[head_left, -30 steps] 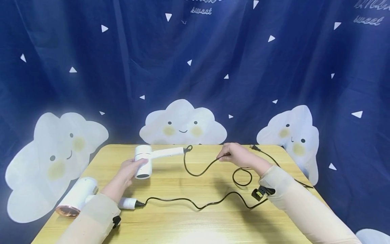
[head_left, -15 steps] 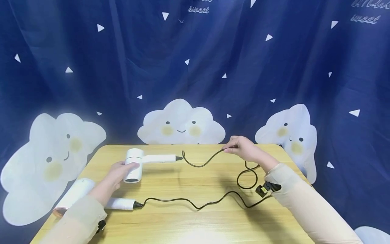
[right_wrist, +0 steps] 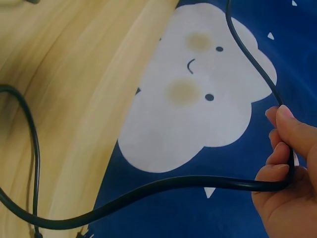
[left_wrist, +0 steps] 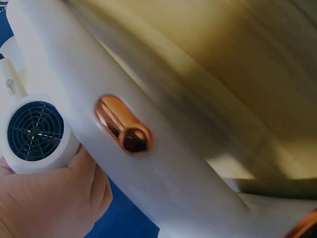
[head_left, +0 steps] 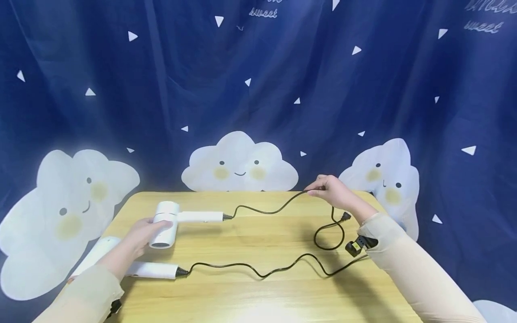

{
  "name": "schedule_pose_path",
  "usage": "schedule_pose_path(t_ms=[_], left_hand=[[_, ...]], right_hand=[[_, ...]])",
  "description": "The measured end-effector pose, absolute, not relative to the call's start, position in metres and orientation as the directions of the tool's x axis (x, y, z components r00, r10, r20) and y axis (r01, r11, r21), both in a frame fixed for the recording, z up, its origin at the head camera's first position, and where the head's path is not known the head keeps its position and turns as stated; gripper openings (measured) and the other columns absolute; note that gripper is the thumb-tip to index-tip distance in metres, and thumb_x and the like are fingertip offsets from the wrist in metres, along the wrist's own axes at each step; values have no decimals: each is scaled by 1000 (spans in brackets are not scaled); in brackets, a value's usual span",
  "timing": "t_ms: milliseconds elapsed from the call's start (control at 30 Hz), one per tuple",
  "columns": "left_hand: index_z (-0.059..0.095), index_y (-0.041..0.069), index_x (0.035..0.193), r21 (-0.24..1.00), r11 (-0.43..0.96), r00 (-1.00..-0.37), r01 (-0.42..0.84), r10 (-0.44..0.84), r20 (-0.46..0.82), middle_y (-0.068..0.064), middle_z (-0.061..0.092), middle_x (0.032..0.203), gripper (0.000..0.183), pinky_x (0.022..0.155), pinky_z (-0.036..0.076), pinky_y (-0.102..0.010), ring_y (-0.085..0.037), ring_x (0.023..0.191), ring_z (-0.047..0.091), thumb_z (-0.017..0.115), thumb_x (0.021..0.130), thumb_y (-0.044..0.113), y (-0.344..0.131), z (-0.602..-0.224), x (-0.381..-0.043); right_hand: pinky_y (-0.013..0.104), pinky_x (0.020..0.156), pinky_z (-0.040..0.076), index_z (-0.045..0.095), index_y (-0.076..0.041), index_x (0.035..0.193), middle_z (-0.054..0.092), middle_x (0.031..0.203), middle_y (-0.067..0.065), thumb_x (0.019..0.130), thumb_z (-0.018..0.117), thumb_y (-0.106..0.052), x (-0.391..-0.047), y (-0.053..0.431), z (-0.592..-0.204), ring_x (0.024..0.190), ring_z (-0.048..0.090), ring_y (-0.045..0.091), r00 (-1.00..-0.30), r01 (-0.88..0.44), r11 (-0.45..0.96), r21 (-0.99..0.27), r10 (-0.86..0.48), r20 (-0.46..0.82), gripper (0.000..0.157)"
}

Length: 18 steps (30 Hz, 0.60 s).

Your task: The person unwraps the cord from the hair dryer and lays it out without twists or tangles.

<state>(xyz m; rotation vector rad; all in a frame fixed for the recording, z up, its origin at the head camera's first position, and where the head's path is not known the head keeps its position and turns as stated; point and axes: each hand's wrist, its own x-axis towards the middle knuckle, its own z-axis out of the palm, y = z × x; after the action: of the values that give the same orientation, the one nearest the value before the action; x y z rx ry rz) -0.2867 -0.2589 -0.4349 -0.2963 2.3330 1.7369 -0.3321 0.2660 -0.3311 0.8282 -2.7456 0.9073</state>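
My left hand [head_left: 145, 232] grips a white hair dryer [head_left: 164, 235] by its barrel, just above the table, its handle pointing right. In the left wrist view the dryer's dark round grille [left_wrist: 35, 130] shows above the fingers. From the handle a black cord [head_left: 262, 212] runs to my right hand [head_left: 331, 190], which pinches it at the table's far side. Below that hand the cord hangs in a loop that ends at a black plug [head_left: 345, 216]. The right wrist view shows the cord bending through the curled fingers [right_wrist: 280, 171].
A second white hair dryer [head_left: 155, 270] lies at the left, partly hidden under my left forearm; its handle has a copper-coloured switch [left_wrist: 124, 124]. Its wavy cord [head_left: 262, 276] crosses the wooden table [head_left: 226, 300]. A blue curtain [head_left: 258, 58] with clouds hangs behind.
My left hand has moved left and nearer with the hair dryer. My right hand has moved right and up with the cord, drawing it straighter, and the plug has shifted nearer.
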Motion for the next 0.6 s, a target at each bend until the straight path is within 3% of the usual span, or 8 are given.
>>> schedule_pose_path(t_ms=[233, 600], left_hand=[[29, -12, 131, 894, 353, -954, -276, 16, -301, -11, 56, 101, 79, 73, 50, -30, -17, 84, 58, 61, 85, 44, -272, -434, -281], [24, -15, 132, 925, 273, -953, -263, 78, -294, -5, 60, 93, 73, 74, 52, -30, -16, 82, 61, 56, 90, 35, -287, -434, -275]], right_hand=[[26, 57, 40, 73, -9, 96, 56, 73, 0, 83, 67, -16, -334, 278, -332, 67, 44, 17, -847, -532, 683, -501, -432, 310, 16], [25, 59, 43, 73, -8, 94, 60, 76, -1, 82, 68, -16, -338, 296, -347, 69, 48, 15, -859, -512, 702, -495, -413, 303, 15]])
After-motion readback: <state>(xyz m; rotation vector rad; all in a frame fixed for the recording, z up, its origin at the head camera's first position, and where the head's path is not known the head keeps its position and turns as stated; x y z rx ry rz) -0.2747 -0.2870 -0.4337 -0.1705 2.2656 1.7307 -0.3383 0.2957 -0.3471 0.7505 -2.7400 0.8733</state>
